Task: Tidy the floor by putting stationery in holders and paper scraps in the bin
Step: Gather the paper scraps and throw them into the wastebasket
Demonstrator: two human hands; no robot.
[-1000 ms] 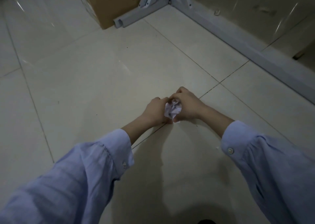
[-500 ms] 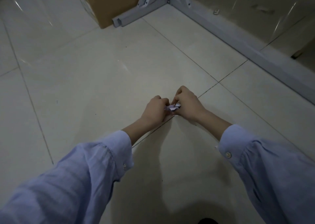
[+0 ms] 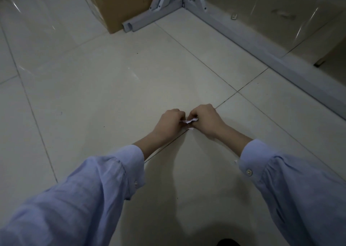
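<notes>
Left hand (image 3: pixel 169 123) and right hand (image 3: pixel 205 119) pinch a crumpled — perhaps torn — white paper scrap (image 3: pixel 188 121).

Floor (image 3: pixel 93 96): pale cream glossy tiles, thin dark grout lines in a grid, a few tiny dark specks, whitish glare streaks far left and far right. Left sleeve (image 3: pixel 84 199) and right sleeve (image 3: pixel 299 189): plain light blue, no pattern; small white button (image 3: pixel 249 172) on the right cuff. Paper scrap (image 3: pixel 188 121), centre: white with a faint lilac tint. Cardboard box (image 3: pixel 119 8), far: brown, dark printed lettering. Metal frame (image 3: pixel 243 38), far right: pale grey-white. Dark shape (image 3: pixel 228 243) at near edge: black.
</notes>
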